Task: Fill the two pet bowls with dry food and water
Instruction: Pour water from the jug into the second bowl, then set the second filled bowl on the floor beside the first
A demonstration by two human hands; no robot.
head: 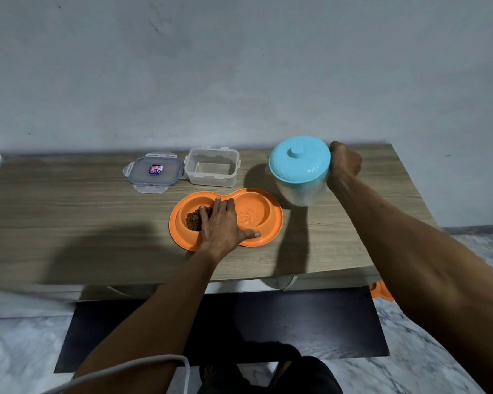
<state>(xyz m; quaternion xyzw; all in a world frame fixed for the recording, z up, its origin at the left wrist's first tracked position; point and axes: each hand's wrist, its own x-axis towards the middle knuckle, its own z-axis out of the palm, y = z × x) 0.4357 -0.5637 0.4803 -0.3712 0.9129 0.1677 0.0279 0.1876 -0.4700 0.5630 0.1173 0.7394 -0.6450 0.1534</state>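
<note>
The orange bowl dish sits near the front edge of the table, about in the middle. Its left cup holds a small pile of dry food. Its right cup looks bare, with no water that I can see.

The left hand lies flat and open on the dish, fingers spread over the middle and the thumb on the front rim, pressing it down and gripping nothing. The right hand is closed tight around the handle side of the jug, which hangs tipped in the air just beside the right cup, toward the right back part of the table.

The blue lid is on the jug. If it is loose, it could drop into the dish when the jug tips more. If the jug tips too fast, water could splash onto the table or run into the food. The left fingers are close to the right cup and could get wet.

I cannot see the handle or the spout, and the jug is blurry, so how much water is inside is hard to tell. The hand hides part of the food. A clear box and its lid rest near the back edge; the box looks empty.
</note>
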